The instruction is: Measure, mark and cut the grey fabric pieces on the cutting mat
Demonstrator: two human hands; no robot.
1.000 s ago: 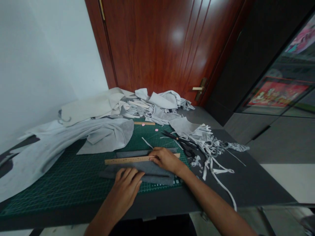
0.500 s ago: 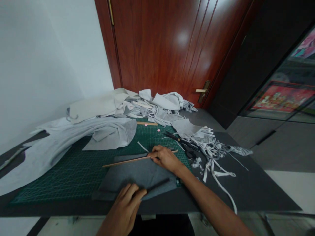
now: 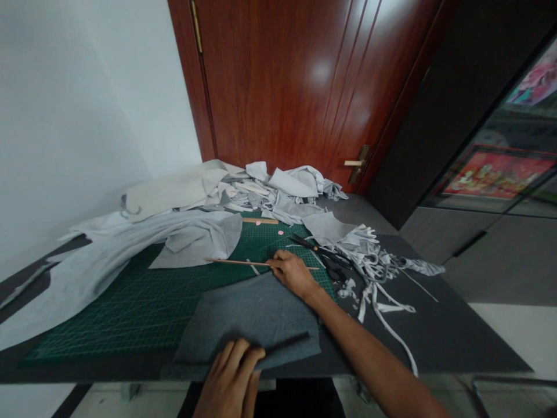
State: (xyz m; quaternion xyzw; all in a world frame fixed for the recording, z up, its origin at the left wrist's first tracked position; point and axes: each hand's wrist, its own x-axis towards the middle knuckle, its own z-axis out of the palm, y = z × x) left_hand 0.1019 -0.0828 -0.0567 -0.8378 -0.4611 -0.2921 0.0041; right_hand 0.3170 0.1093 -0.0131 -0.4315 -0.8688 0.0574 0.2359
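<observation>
A grey fabric piece (image 3: 252, 313) lies on the near edge of the green cutting mat (image 3: 143, 302) and over the bench (image 3: 456, 331). The left hand (image 3: 232, 374) curls its fingers onto the fabric's near side; whether its grip is pinching cloth, I cannot tell. Beyond the far edge, the right hand's (image 3: 290, 273) grip is closed on a wooden ruler (image 3: 235, 262), seen edge-on. Black scissors (image 3: 319, 249) lie near it, beside pale fabric scraps (image 3: 369, 249).
</observation>
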